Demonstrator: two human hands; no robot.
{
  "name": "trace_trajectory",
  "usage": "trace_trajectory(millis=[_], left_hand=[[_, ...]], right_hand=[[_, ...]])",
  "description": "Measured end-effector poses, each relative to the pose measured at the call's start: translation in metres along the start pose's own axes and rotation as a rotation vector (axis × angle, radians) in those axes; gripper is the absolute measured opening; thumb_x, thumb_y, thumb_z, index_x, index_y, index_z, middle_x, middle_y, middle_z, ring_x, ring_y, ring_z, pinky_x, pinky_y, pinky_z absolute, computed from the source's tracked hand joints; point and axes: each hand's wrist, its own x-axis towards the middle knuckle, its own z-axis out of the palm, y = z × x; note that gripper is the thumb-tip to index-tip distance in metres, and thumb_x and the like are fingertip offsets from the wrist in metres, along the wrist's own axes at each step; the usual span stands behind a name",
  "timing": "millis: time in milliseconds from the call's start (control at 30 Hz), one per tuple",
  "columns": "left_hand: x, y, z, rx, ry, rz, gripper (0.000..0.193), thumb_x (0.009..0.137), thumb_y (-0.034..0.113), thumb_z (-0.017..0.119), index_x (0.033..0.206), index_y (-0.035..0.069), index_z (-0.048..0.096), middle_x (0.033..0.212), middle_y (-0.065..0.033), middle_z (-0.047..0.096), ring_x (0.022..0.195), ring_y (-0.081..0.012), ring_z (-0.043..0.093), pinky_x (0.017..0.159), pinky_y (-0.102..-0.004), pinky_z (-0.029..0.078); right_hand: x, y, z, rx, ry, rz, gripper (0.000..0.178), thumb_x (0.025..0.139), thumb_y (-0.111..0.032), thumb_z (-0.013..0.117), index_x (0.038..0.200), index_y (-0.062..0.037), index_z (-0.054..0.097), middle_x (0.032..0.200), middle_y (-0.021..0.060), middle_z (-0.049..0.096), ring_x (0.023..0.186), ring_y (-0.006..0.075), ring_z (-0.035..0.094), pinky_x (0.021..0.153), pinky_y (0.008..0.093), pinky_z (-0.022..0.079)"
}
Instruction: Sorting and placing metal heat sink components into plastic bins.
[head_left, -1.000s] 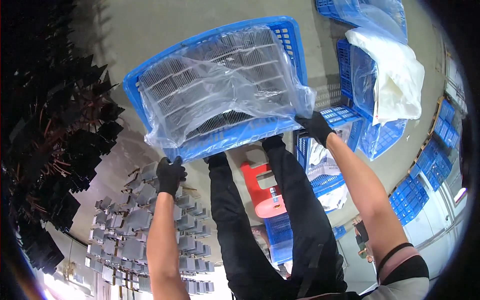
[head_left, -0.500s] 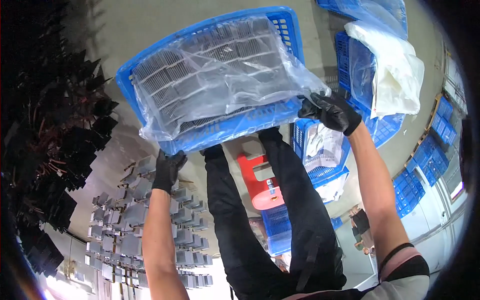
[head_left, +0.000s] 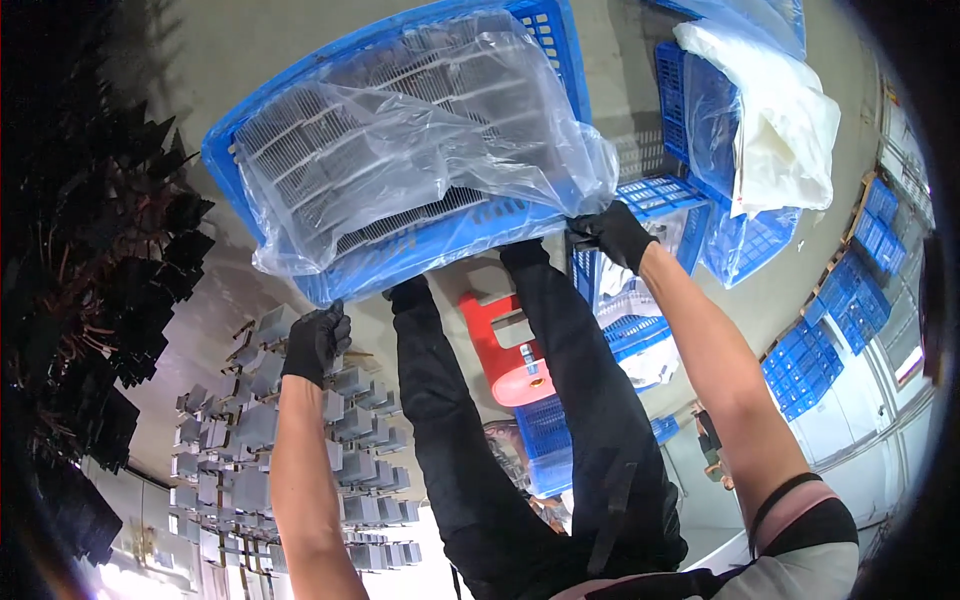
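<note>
A blue plastic crate sits before me, packed with rows of thin grey finned parts. Over them lies a wrinkled clear plastic sheet, hanging past the crate's near rim. My right hand, in a black glove, is closed on the sheet's edge at the near right corner. At the near left corner my left hand, gloved too, has its fingers curled and its thumb against the sheet's lower edge. The finned parts show blurred through the plastic.
To the right stand more blue crates, one topped with white sheeting. A red stand is between my legs. Grey boxy parts hang at left, beside dark stacked pieces. Crate stacks line the right wall.
My right hand has drawn the sheet's corner left and down against the crate. My left hand's fingers have curled in at the near left corner. The whole view has shifted slightly.
</note>
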Motion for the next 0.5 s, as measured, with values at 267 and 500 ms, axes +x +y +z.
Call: trace_trajectory(millis=[267, 500], left_hand=[[-0.021, -0.01, 0.032, 0.092, 0.473, 0.115, 0.025, 0.091, 0.03, 0.066, 0.104, 0.01, 0.057, 0.083, -0.0046, 0.06, 0.074, -0.0178, 0.061, 0.064, -0.0315, 0.054], [0.025, -0.036, 0.053, -0.361, 0.17, 0.098, 0.028, 0.091, 0.015, 0.068, 0.114, 0.002, 0.059, 0.102, -0.0094, 0.064, 0.091, -0.0258, 0.065, 0.073, -0.0363, 0.058]], right_hand=[[-0.014, -0.031, 0.002, 0.267, -0.183, 0.293, 0.01, 0.095, -0.014, 0.059, 0.095, -0.0041, 0.06, 0.072, 0.0046, 0.059, 0.063, 0.0159, 0.057, 0.052, 0.0302, 0.046], [0.059, -0.067, 0.021, 0.507, -0.397, 0.091, 0.021, 0.099, -0.026, 0.054, 0.101, -0.0071, 0.063, 0.079, 0.0027, 0.063, 0.072, 0.0183, 0.062, 0.066, 0.0322, 0.054]])
